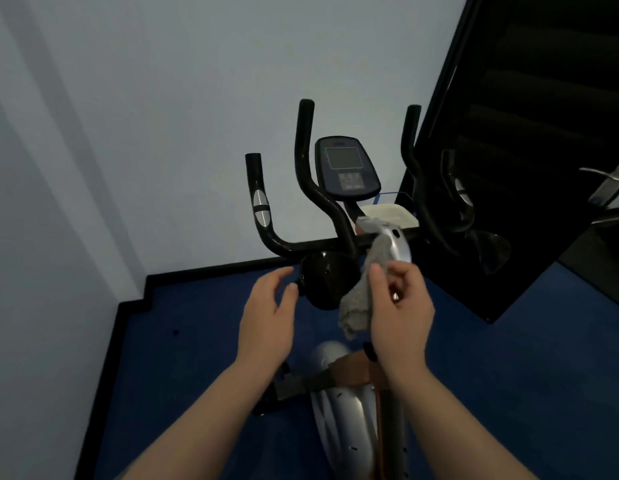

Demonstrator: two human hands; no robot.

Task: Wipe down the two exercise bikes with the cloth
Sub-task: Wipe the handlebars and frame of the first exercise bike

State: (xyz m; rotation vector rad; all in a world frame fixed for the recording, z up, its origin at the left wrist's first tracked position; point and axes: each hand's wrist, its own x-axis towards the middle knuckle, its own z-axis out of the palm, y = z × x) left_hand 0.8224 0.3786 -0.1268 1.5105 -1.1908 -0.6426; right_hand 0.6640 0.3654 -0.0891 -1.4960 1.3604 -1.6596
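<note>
A person's left hand hovers with fingers loosely spread and slightly bent, holding nothing, its fingertips just beside the black round knob below the handlebars of an exercise bike. To its right, the right hand pinches a grey cloth between thumb and curled fingers, pressing it against the silver cover on the bike's stem. The cloth hangs crumpled, its long axis running from the silver cover down and left to a loose end beside the wrist. The bike points away from the camera toward the pale wall, its console tilted up; its frame runs from the bottom edge up to the handlebars. A dark mirrored panel stands at right on blue floor.
</note>
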